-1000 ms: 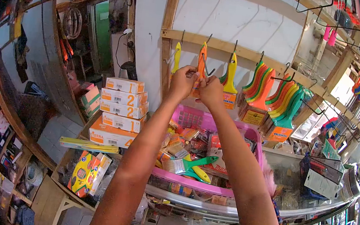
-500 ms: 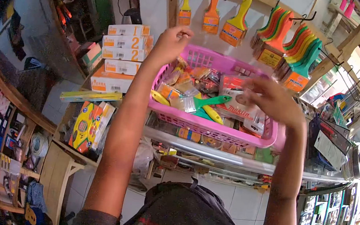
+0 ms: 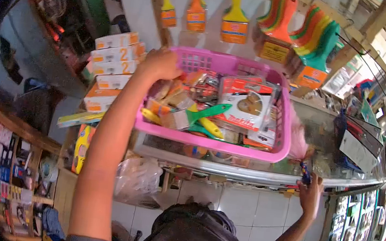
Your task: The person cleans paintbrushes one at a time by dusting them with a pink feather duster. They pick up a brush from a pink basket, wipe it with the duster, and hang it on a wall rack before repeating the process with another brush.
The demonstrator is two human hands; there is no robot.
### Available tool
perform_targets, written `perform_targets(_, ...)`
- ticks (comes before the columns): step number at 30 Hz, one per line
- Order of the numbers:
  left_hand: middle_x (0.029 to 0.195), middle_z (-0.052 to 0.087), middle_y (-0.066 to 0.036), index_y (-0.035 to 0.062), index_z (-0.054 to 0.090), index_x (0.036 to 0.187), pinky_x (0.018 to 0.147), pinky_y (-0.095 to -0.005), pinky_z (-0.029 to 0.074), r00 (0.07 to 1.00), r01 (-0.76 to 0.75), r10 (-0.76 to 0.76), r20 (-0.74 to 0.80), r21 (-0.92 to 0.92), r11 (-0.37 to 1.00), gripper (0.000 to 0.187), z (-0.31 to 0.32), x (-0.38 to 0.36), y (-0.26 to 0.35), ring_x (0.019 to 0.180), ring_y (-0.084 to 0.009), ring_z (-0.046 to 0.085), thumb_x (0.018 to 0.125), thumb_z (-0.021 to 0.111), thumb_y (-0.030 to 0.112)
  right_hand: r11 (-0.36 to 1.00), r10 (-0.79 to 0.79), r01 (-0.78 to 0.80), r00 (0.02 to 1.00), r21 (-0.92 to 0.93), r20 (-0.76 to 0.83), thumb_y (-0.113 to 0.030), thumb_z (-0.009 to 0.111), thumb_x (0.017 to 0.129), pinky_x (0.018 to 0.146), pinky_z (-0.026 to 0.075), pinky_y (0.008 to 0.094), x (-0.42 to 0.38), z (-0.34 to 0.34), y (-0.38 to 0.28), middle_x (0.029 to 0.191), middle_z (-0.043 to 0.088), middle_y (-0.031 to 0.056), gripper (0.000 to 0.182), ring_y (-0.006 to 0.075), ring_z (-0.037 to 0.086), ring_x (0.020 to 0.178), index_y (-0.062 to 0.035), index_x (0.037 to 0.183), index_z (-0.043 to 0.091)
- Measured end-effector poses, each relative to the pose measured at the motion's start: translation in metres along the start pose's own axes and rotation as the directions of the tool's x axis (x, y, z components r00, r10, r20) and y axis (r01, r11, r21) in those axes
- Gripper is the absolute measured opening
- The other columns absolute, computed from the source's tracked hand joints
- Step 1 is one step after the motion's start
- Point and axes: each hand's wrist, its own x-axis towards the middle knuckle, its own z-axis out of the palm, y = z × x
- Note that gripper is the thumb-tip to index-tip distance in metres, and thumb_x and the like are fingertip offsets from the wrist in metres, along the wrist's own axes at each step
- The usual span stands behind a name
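A pink plastic basket (image 3: 228, 146) sits on the glass counter. My left hand (image 3: 160, 64) is closed at its back left corner, fingers curled over the rim. Inside lie a green-handled paintbrush (image 3: 208, 113), a yellow handle (image 3: 211, 128), red-and-white Makita packets (image 3: 247, 103) and several small wrapped items. Right of the basket, my right hand (image 3: 310, 190) grips the dark patterned handle of a duster (image 3: 298, 145). The duster's pink, soft-looking head is blurred and lies against the basket's right side.
Paintbrushes (image 3: 235, 20) hang on hooks behind the basket. Stacked white-and-orange boxes (image 3: 113, 60) stand at left, near my forearm. Dark packaged goods (image 3: 361, 146) are at right on the counter (image 3: 320, 126). A clear plastic bag (image 3: 137, 181) hangs below the front edge.
My left hand has come down onto the basket's rim. My right hand has left the space above the basket, moved down and right, and now holds the duster. The view has shifted.
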Motion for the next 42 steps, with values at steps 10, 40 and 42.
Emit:
perform_targets(10, 0.13, 0.057, -0.025, -0.0022, 0.064, 0.116, 0.109, -0.0536, 0.035, 0.994, -0.086, 0.064, 0.089, 0.282, 0.955, 0.046, -0.001, -0.006, 0.021, 0.124, -0.0375, 0.053, 0.075, 0.069, 0.017, 0.996, -0.09, 0.092, 0.993, 0.019, -0.078, -0.019, 0.063, 0.089, 0.099, 0.039, 0.0524, 0.026, 0.014, -0.021, 0.124, 0.049, 0.0236, 0.047, 0.0446, 0.046, 0.118, -0.0021, 0.13, 0.049)
perform_targets(40, 0.118, 0.058, -0.008, 0.0063, 0.047, 0.126, 0.084, -0.033, 0.054, 0.923, -0.38, -0.166, -0.346, -0.764, -0.521, 0.033, 0.032, -0.104, 0.145, 0.107, -0.0136, 0.058, 0.101, 0.056, 0.024, 0.303, -0.035, 0.099, 0.995, 0.948, -0.093, 0.0, 0.07, 0.085, 0.06, 0.049, 0.0242, -0.048, -0.005, -0.1, 0.087, 0.062, 0.0063, 0.039, 0.0104, 0.06, 0.071, 0.0041, 0.119, 0.051)
perform_targets(42, 0.127, 0.056, -0.012, 0.0061, 0.043, 0.134, 0.09, -0.0368, 0.054, 0.89, -0.449, -0.155, -0.429, -0.758, -0.473, 0.037, 0.034, -0.108, 0.151, 0.114, -0.0182, 0.058, 0.101, 0.054, 0.021, 0.309, -0.03, 0.08, 0.997, 0.948, -0.074, 0.001, 0.069, 0.085, 0.059, 0.049, 0.0236, -0.049, -0.001, -0.105, 0.086, 0.062, 0.0062, 0.035, 0.0094, 0.059, 0.069, 0.0046, 0.116, 0.053)
